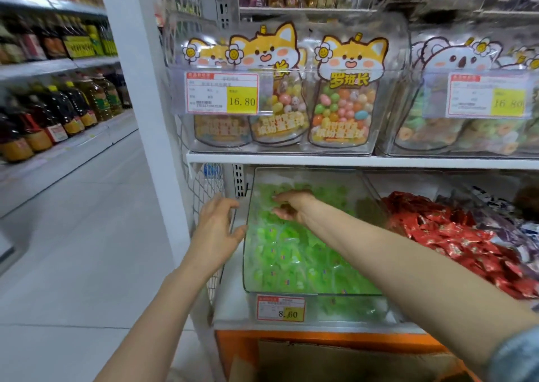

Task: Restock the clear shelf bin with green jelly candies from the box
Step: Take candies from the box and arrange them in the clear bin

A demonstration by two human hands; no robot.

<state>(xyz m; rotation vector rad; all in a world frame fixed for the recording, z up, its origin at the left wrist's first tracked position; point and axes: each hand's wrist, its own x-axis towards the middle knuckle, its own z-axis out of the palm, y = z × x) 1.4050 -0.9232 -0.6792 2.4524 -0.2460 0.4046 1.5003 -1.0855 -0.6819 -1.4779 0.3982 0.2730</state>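
Observation:
The clear shelf bin [248, 265] sits on the lower shelf and holds a heap of green jelly candies [291, 256] in clear wrappers. My right hand [291, 206] reaches deep into the bin over the back of the heap, fingers curled down onto the candies; whether it grips any is hidden. My left hand [217, 227] is at the bin's left wall, fingers spread and lightly bent round its upper edge. A brown cardboard box [335, 358] lies below the shelf at the bottom of the view.
A neighbouring bin of red-wrapped candies [455, 236] stands to the right. Above, a white shelf [350, 160] carries clear bins of bagged jelly beans [341, 110]. A price tag [281, 308] hangs on the bin's front. Oil bottles [58, 110] line the aisle at left.

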